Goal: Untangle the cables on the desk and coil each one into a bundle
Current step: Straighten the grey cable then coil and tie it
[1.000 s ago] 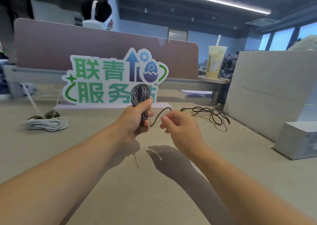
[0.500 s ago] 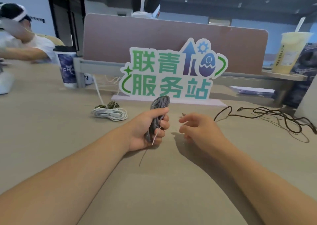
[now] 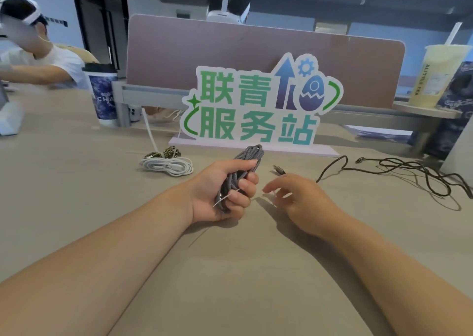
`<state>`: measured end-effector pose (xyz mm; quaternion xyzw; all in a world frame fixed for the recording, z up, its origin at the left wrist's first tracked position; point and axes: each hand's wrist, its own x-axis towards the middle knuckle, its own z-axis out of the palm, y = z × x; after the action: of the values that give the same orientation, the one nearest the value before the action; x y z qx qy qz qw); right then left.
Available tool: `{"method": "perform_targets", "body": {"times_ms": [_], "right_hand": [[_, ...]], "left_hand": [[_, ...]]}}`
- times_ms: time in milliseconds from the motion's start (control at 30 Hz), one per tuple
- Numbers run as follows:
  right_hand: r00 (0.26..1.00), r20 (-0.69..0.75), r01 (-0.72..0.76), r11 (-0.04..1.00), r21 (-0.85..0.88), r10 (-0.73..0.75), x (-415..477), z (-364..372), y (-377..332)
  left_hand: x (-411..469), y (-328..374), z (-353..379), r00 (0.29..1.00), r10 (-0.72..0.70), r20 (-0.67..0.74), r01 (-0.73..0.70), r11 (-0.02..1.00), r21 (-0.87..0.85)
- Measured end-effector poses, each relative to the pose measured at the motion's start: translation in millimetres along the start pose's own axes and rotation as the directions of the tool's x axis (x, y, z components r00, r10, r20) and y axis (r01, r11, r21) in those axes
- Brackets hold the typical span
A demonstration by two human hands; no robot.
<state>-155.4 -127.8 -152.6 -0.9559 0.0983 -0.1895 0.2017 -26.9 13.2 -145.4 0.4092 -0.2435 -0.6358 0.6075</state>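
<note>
My left hand (image 3: 220,189) grips a coiled grey braided cable (image 3: 249,153) just above the desk; a thin white tie sticks out between its fingers. My right hand (image 3: 299,197) hovers beside it, fingers loosely spread, holding nothing that I can make out. A loose black cable (image 3: 409,169) sprawls on the desk to the right, one plug end (image 3: 279,169) lying just beyond my right hand. A coiled white cable (image 3: 167,166) lies to the left, with a small dark patterned bundle (image 3: 163,153) behind it.
A green-lettered sign (image 3: 258,107) stands on the desk behind my hands. A blue paper cup (image 3: 103,95) is at back left, a yellow drink cup (image 3: 435,77) at back right on a shelf. A partition panel (image 3: 230,54) rises behind. A person sits at far left.
The view has swung left and down. My left hand has lowered the grey coil toward the desk. My right hand has opened and dropped beside it.
</note>
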Motion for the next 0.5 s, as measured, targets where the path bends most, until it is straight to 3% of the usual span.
{"method": "perform_targets", "body": {"times_ms": [167, 333, 433, 500], "right_hand": [[0.999, -0.031, 0.010, 1.000, 0.010, -0.009, 0, -5, -3], [0.986, -0.153, -0.040, 0.983, 0.181, 0.068, -1, -16, -12], [0.989, -0.108, -0.059, 0.929, 0.365, 0.106, -3, -19, -15], [0.995, -0.077, -0.035, 0.941, 0.336, 0.064, -3, -16, -14]], "left_hand": [[-6, 4, -1, 0.998, 0.050, 0.024, -0.047, 0.994, -0.100], [-5, 7, -6, 0.965, 0.169, -0.202, -0.201, 0.968, -0.149], [-3, 8, -10, 0.936, 0.202, -0.287, -0.262, 0.947, -0.187], [-3, 8, -12, 0.930, 0.195, -0.312, -0.263, 0.945, -0.196]]}}
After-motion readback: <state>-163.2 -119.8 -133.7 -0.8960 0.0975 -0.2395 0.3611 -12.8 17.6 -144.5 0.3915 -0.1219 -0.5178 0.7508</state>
